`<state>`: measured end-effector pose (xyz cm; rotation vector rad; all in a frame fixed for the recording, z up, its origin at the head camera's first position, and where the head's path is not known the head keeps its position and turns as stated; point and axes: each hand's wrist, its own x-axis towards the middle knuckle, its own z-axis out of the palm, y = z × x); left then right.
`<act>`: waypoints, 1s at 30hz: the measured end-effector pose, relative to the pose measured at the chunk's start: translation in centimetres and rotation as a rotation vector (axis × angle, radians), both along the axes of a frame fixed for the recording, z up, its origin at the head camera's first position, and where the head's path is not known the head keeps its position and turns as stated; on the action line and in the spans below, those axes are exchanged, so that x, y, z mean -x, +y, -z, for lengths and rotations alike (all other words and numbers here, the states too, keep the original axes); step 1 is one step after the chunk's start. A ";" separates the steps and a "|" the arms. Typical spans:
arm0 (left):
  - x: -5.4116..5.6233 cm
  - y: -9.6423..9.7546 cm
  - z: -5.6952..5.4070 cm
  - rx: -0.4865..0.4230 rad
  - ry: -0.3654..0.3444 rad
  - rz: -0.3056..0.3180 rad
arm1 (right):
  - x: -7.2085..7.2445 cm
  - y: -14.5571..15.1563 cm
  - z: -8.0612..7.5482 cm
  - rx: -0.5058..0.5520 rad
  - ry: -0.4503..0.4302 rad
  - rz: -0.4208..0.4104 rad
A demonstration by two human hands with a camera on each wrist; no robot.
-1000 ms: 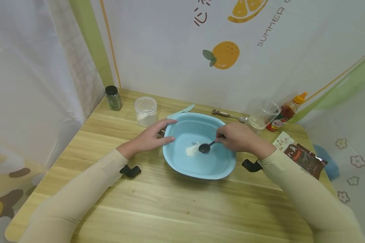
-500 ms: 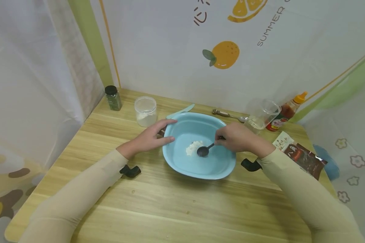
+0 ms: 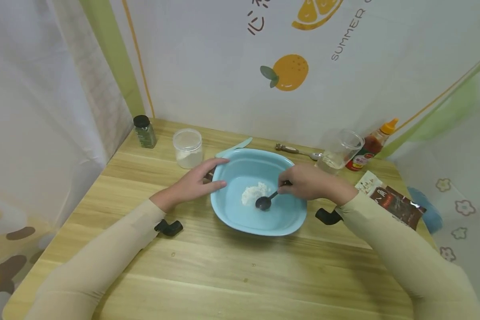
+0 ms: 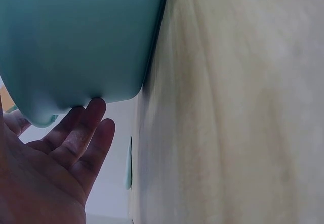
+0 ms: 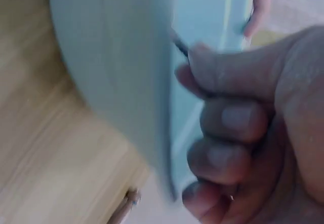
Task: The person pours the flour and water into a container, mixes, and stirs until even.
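A light blue basin stands on the wooden table, with a patch of white powder on its floor. My left hand holds the basin's left side, its thumb over the rim. In the left wrist view the fingers of that hand touch the outer wall. Low inside the basin, at the powder's right edge, is the bowl of a small black measuring spoon. My right hand pinches its handle between thumb and forefinger, the other fingers curled in.
Behind the basin lie a pale green knife and a metal spoon. A jar of white powder and a black-lidded jar stand at left. On the right are a clear cup, a sauce bottle and a brown packet.
The measuring spoon has moved slightly left and nearer me, and its bowl has turned. The powder patch looks larger. My left hand keeps its hold, while the head view has shifted a little.
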<state>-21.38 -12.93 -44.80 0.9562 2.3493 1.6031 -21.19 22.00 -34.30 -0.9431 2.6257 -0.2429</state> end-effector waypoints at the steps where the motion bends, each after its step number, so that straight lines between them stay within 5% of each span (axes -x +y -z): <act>1: 0.0 0.0 0.0 -0.001 0.002 -0.001 | -0.1 -0.4 0.0 0.013 -0.009 -0.038; 5: -0.1 -0.2 0.3 -0.007 0.006 -0.007 | 0.7 -2.1 0.2 0.033 0.002 -0.101; 12: -0.1 0.0 0.2 -0.016 -0.006 0.011 | 2.4 -1.2 -0.4 -0.078 0.027 0.000; 21: -0.3 0.0 0.1 -0.023 -0.005 0.004 | 3.0 -1.9 -0.9 -0.084 -0.147 -0.096; 30: 0.0 0.0 0.4 -0.020 0.009 0.011 | 3.7 -2.2 -1.2 -0.137 -0.007 -0.017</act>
